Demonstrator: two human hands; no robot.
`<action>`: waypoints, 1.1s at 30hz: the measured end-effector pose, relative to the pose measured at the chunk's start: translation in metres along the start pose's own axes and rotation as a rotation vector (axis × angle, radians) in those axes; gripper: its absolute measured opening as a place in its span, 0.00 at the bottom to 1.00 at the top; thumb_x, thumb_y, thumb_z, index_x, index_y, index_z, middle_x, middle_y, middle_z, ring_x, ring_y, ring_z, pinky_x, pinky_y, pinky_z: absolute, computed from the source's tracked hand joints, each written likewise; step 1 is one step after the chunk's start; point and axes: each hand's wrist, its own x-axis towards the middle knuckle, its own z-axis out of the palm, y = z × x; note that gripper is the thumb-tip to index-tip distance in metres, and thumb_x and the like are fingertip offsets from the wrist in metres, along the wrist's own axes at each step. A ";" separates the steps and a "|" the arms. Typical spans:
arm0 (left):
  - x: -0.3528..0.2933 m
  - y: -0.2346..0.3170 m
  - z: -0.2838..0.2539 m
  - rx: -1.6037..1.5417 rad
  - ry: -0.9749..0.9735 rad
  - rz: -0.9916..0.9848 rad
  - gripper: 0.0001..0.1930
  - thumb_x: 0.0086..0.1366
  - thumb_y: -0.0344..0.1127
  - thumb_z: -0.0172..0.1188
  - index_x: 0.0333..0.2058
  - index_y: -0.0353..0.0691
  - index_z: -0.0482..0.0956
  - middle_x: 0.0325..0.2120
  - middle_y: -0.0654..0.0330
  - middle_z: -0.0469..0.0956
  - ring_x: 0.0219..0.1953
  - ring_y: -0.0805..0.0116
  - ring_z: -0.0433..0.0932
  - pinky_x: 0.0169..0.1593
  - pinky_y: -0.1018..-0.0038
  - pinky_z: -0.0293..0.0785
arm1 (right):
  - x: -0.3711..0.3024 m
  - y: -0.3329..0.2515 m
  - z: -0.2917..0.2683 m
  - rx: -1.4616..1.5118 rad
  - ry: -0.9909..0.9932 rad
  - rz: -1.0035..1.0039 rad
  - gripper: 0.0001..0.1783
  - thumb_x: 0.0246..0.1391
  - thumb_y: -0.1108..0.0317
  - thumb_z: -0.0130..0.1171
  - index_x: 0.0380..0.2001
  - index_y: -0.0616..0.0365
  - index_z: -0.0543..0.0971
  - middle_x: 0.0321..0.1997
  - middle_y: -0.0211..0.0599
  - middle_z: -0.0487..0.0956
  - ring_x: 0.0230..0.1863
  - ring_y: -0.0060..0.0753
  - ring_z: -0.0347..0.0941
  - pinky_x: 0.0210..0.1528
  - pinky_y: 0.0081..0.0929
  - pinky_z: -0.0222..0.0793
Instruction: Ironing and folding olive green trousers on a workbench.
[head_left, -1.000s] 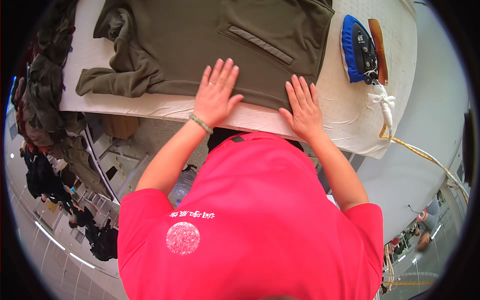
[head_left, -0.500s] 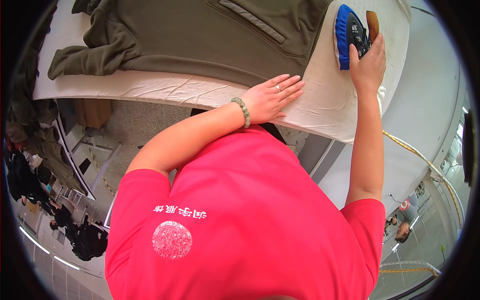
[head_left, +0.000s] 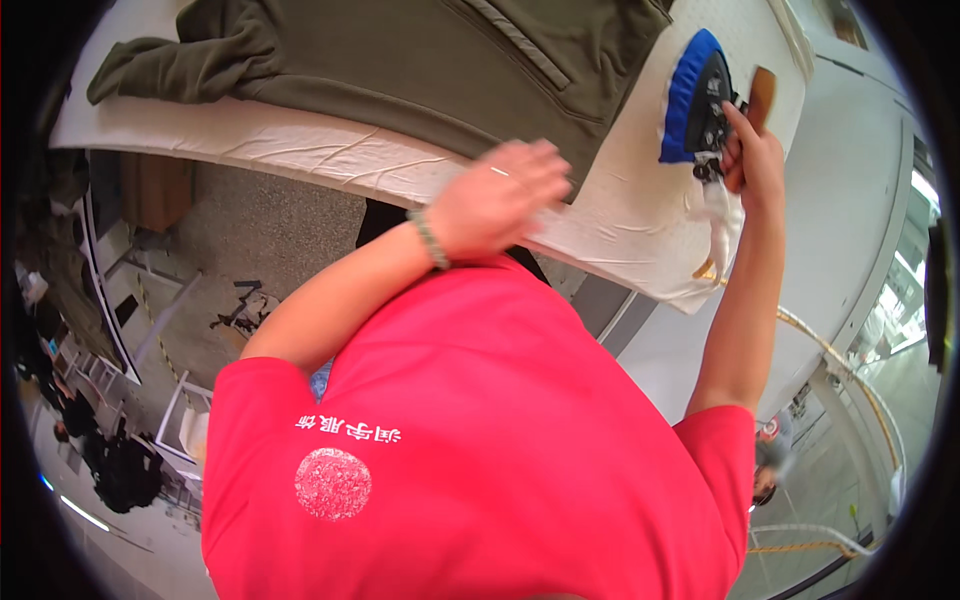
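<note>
An olive-green fleece garment (head_left: 400,75) lies spread on the white cloth-covered ironing table (head_left: 300,135); a lighter strip, like a pocket edge, runs across it and a sleeve bunches at the left. On the right, my right hand (head_left: 757,165) is closed around the wooden handle of an iron (head_left: 712,105) with a blue cover around its base. Whether the iron rests on the cloth or hangs just above it, I cannot tell. My left hand (head_left: 505,195), blurred, is over the near edge of garment and table, fingers stretched out and nothing in them.
A white-wrapped hose (head_left: 722,215) trails from the iron, and a yellowish hose (head_left: 850,365) curves down at the right. Below the table's left side stand a brown box (head_left: 160,190) and metal frames. Other people show at the far left and lower right.
My left hand has lifted and shifted left from the table edge. My right hand has tightened its grip on the iron's handle; the iron has turned and come slightly nearer, its hose now showing.
</note>
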 end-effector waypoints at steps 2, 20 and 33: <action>-0.036 -0.010 -0.058 0.100 0.348 -0.413 0.20 0.60 0.30 0.66 0.52 0.38 0.79 0.58 0.52 0.75 0.60 0.50 0.73 0.65 0.57 0.68 | -0.055 -0.015 0.035 0.078 0.125 -0.111 0.24 0.56 0.49 0.69 0.27 0.63 0.80 0.19 0.32 0.75 0.16 0.25 0.70 0.20 0.25 0.65; -0.113 -0.104 -0.180 -0.638 1.009 -1.197 0.17 0.67 0.43 0.68 0.27 0.40 0.74 0.16 0.66 0.72 0.16 0.75 0.76 0.17 0.82 0.63 | -0.122 -0.057 0.209 -0.824 -0.035 -0.769 0.24 0.52 0.60 0.67 0.52 0.52 0.80 0.31 0.51 0.84 0.36 0.57 0.81 0.40 0.46 0.77; -0.112 -0.094 -0.193 -0.777 0.944 -1.270 0.16 0.69 0.43 0.66 0.29 0.39 0.73 0.15 0.66 0.69 0.16 0.75 0.74 0.19 0.80 0.64 | -0.127 -0.189 0.301 -0.722 -0.128 -0.709 0.24 0.54 0.56 0.67 0.51 0.55 0.80 0.35 0.50 0.84 0.40 0.58 0.81 0.44 0.46 0.76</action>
